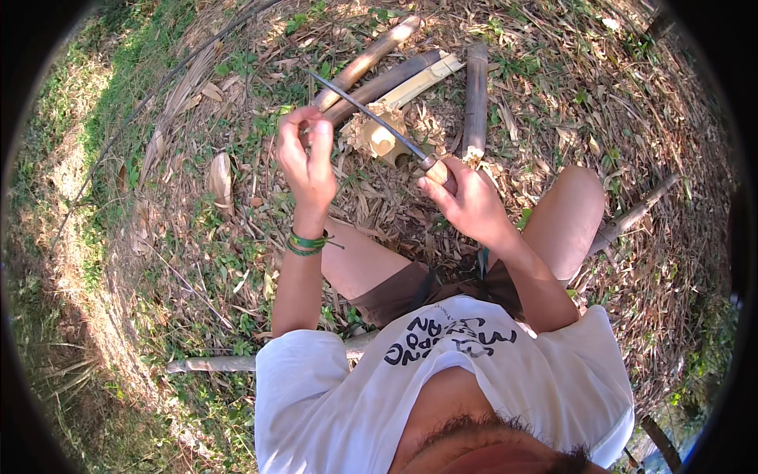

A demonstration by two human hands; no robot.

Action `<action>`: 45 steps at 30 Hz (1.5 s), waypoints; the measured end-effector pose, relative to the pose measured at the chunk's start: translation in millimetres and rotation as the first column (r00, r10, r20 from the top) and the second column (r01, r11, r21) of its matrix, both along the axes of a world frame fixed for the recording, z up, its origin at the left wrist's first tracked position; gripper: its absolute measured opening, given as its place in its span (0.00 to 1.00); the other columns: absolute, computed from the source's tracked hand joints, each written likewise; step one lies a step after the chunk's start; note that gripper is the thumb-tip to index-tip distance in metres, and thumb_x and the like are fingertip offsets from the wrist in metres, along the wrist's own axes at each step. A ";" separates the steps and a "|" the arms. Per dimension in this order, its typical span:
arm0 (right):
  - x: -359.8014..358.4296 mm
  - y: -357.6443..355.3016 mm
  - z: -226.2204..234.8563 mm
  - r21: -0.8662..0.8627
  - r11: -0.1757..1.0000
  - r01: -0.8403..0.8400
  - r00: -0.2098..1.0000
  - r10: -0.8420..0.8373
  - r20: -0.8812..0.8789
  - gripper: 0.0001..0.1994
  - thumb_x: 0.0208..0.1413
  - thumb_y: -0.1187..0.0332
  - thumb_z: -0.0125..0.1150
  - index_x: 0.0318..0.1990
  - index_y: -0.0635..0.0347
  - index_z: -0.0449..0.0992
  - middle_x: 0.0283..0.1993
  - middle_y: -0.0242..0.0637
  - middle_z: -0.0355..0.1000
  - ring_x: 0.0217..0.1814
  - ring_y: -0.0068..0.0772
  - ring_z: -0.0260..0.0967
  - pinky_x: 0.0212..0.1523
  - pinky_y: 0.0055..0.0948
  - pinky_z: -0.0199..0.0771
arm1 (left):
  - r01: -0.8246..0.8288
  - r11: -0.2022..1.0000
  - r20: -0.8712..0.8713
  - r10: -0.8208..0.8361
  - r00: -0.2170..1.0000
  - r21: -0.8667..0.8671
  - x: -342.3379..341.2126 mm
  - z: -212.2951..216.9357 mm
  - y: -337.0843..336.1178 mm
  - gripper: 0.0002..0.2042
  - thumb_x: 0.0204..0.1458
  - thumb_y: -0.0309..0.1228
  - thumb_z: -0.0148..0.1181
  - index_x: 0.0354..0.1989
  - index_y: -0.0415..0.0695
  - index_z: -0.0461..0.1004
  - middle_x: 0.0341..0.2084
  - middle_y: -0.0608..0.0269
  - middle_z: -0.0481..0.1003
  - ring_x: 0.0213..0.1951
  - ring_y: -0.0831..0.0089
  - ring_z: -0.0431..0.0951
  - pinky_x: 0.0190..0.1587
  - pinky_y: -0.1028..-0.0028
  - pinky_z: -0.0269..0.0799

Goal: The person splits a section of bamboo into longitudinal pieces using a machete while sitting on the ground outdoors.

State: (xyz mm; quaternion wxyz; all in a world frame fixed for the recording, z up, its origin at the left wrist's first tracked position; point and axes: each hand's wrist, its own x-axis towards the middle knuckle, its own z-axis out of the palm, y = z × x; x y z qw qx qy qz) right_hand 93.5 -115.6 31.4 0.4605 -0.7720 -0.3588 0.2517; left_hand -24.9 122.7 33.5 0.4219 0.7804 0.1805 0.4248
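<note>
My right hand [475,204] is closed round the wooden handle of a long knife [387,130]. Its narrow dark blade slants up and left, with the tip beyond my left hand. My left hand [306,162] is raised beside the blade, fingers half bent and thumb apart, and nothing shows in it. A green bracelet [306,243] circles that wrist. Below the blade, a pale cut bamboo end [380,142] faces up among curled shavings [429,136]. Past it lie a brown bamboo length [367,65], a darker one [395,79] and a split pale piece [422,82].
Another dark bamboo length [476,99] lies to the right, shavings at its near end. My bare knees [564,217] are bent on either side. A pole [213,364] runs behind me at left, and a branch [636,212] lies at right. Dry leaves and green plants cover the ground.
</note>
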 end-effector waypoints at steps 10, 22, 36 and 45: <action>19.3 4.1 -19.2 -0.154 0.976 -0.154 0.973 0.124 -0.194 0.13 0.52 0.65 0.69 0.31 0.64 0.72 0.20 0.33 0.68 0.23 0.26 0.66 0.29 0.32 0.67 | -0.312 0.910 0.009 0.322 0.947 0.271 17.7 -57.6 -52.8 0.11 0.42 0.27 0.72 0.32 0.39 0.76 0.25 0.57 0.77 0.24 0.66 0.79 0.30 0.70 0.76; 97.0 -30.3 2.0 -0.163 0.903 -0.398 0.762 0.226 -0.607 0.13 0.56 0.62 0.69 0.33 0.56 0.69 0.15 0.23 0.57 0.11 0.14 0.51 0.07 0.21 0.45 | -0.176 0.912 -0.006 0.192 0.981 0.371 43.6 -61.7 -74.6 0.15 0.41 0.27 0.69 0.37 0.37 0.71 0.33 0.49 0.74 0.31 0.48 0.78 0.32 0.58 0.76; 19.6 1.8 -30.4 -0.144 0.989 0.024 0.998 -0.032 -0.053 0.10 0.53 0.66 0.62 0.32 0.64 0.71 0.25 0.42 0.70 0.28 0.42 0.69 0.35 0.39 0.70 | -0.274 0.695 0.427 -0.052 0.903 0.665 70.4 112.1 -22.1 0.18 0.60 0.41 0.59 0.47 0.37 0.75 0.43 0.51 0.78 0.44 0.59 0.78 0.50 0.66 0.71; 5.0 -2.5 -21.7 -0.205 0.978 0.040 0.999 -0.033 0.036 0.11 0.53 0.67 0.64 0.38 0.64 0.73 0.23 0.43 0.69 0.26 0.38 0.69 0.33 0.38 0.70 | 0.162 0.435 -0.250 0.154 0.956 0.886 127.2 83.1 41.0 0.29 0.66 0.53 0.39 0.70 0.49 0.63 0.68 0.53 0.64 0.72 0.51 0.57 0.73 0.47 0.42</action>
